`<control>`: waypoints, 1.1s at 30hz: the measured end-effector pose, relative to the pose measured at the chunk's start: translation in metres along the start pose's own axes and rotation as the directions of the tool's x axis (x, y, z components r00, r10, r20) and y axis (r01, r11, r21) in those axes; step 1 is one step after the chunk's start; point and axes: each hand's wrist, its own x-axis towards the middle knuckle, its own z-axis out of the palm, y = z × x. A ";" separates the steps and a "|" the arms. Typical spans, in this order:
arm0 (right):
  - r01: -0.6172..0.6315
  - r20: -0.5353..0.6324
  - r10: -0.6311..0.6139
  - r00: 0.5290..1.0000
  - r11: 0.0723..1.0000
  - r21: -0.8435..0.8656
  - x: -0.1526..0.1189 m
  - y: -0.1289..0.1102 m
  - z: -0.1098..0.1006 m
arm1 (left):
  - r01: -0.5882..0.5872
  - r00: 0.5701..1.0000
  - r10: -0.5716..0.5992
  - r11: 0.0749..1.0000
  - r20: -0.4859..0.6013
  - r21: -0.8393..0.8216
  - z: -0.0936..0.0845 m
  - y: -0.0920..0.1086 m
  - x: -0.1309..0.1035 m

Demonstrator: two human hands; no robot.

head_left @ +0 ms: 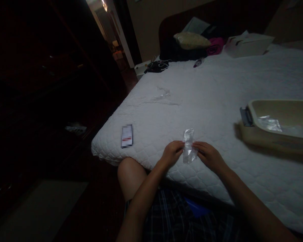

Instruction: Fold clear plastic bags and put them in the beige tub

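A small clear plastic bag (189, 155) is stretched between my two hands, just above the near edge of the white quilted mattress (212, 111). My left hand (173, 153) pinches its left side between thumb and fingers. On the opposite side, my right hand (209, 155) grips the bag the same way. The plastic looks narrowed at the middle, where the fingers hold it. To the left on the mattress lies a phone (127, 136), its screen blurred out. At the right stands a beige plastic bin (267, 141) with clear plastic bags (270, 123) inside.
Crumpled clear plastic (163, 95) lies farther up the bed. A white box (249, 45), a pillow (192, 40), a pink rolled cloth (215, 46) and dark cables (157, 66) sit near the headboard. More plastic (76, 128) is on the dark floor at left.
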 end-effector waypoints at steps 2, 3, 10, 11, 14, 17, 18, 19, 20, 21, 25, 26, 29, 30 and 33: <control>-0.005 -0.006 0.005 1.000 1.000 -0.010 0.000 -0.001 -0.001 | -0.047 0.999 0.047 0.999 0.010 0.014 0.001 0.000 0.000; -0.014 -0.017 0.014 1.000 1.000 -0.016 -0.001 -0.002 -0.001 | -0.075 0.997 0.074 0.997 0.019 0.036 0.001 0.000 0.001; 0.033 -0.002 -0.033 0.999 0.999 -0.025 -0.003 -0.003 -0.003 | -0.122 0.988 0.102 0.976 0.120 0.179 -0.003 0.005 0.001; 0.036 0.004 -0.036 0.999 0.999 -0.014 -0.002 -0.003 -0.003 | -0.116 0.989 0.098 0.980 0.115 0.161 -0.003 0.006 0.002; 0.009 0.000 -0.009 1.000 1.000 0.023 -0.001 -0.002 -0.003 | -0.035 0.996 0.028 0.996 0.084 0.079 -0.003 0.006 0.004; -0.021 -0.007 0.021 1.000 0.999 0.050 -0.001 -0.001 -0.002 | 0.090 0.994 -0.091 0.996 0.055 0.019 -0.002 0.006 0.006; -0.026 -0.008 0.026 1.000 0.998 0.052 -0.001 -0.001 -0.002 | 0.119 0.992 -0.119 0.993 0.050 0.006 -0.002 0.006 0.007; -0.028 -0.004 0.029 1.000 0.998 0.052 -0.001 -0.001 -0.002 | 0.136 0.990 -0.135 0.991 0.048 -0.006 -0.002 0.006 0.008; -0.031 0.000 0.031 1.000 0.998 0.049 -0.001 -0.002 -0.002 | 0.141 0.989 -0.140 0.990 0.049 -0.016 -0.001 0.006 0.008; -0.034 0.004 0.034 0.999 0.998 0.047 -0.001 -0.002 -0.002 | 0.139 0.989 -0.137 0.990 0.050 -0.026 -0.001 0.006 0.009; -0.047 0.007 0.047 0.999 0.998 0.051 0.000 -0.002 -0.002 | 0.103 0.994 -0.101 0.993 0.038 -0.051 0.001 0.005 0.010; -0.047 0.006 0.047 0.999 0.997 0.053 0.000 -0.002 -0.002 | 0.097 0.995 -0.096 0.994 0.032 -0.052 0.001 0.005 0.010; -0.040 0.010 0.040 0.999 0.998 0.053 0.000 -0.002 -0.003 | 0.085 0.996 -0.085 0.995 0.015 -0.045 0.001 0.006 0.010; -0.041 0.013 0.041 0.999 0.998 0.050 0.000 -0.002 -0.003 | 0.079 0.997 -0.079 0.996 0.015 -0.040 0.001 0.006 0.010; -0.051 0.014 0.051 0.999 0.998 0.045 0.000 -0.002 -0.002 | 0.063 0.998 -0.063 0.998 0.032 -0.019 0.001 0.007 0.009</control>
